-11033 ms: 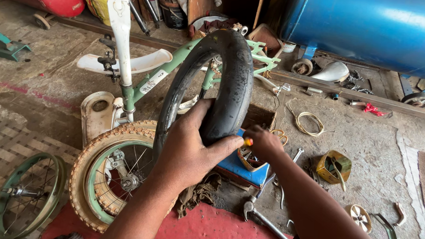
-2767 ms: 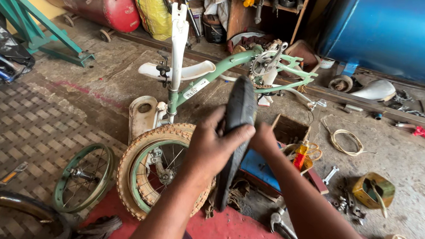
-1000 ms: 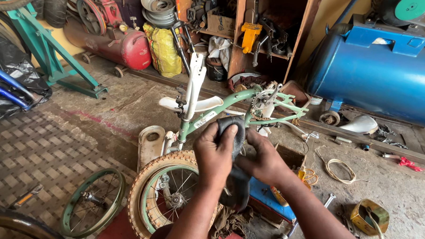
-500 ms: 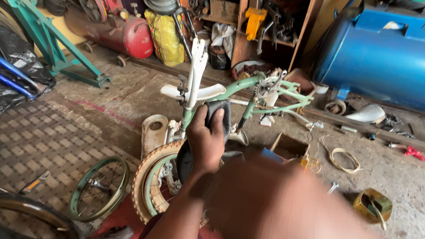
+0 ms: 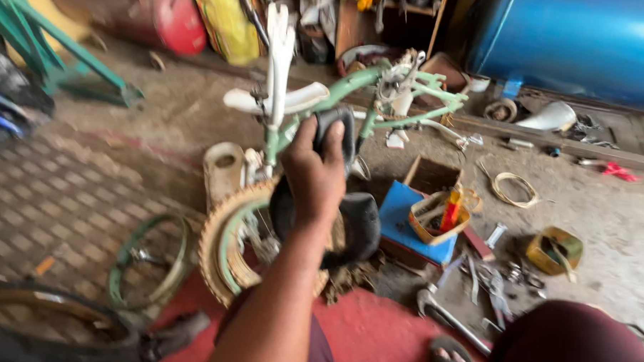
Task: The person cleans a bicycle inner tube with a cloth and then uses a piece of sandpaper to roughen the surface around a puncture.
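My left hand (image 5: 315, 173) grips a black bicycle tyre (image 5: 359, 229) that is folded and twisted, its top edge sticking up above my fingers. I hold it in front of an upturned pale green child's bicycle frame (image 5: 354, 82) with a white seat. Just behind the tyre stands a wheel with a tan tyre (image 5: 217, 234) on a green rim. My right hand is out of view; only a maroon-clad knee (image 5: 566, 339) and a sandalled foot (image 5: 451, 353) show at the bottom right.
A bare green rim (image 5: 148, 260) lies on the left, with another black tyre (image 5: 46, 328) at the bottom left. On the right are a blue box (image 5: 406, 219), a small basket (image 5: 442, 214), a wrench (image 5: 439, 313), loose tools, a yellow tin (image 5: 555, 250), a wire coil (image 5: 514, 188) and a blue tank (image 5: 577, 40).
My right hand has let go of the tyre and dropped out of view. The left hand keeps the folded tyre, now held lower. My view has tipped down and closer.
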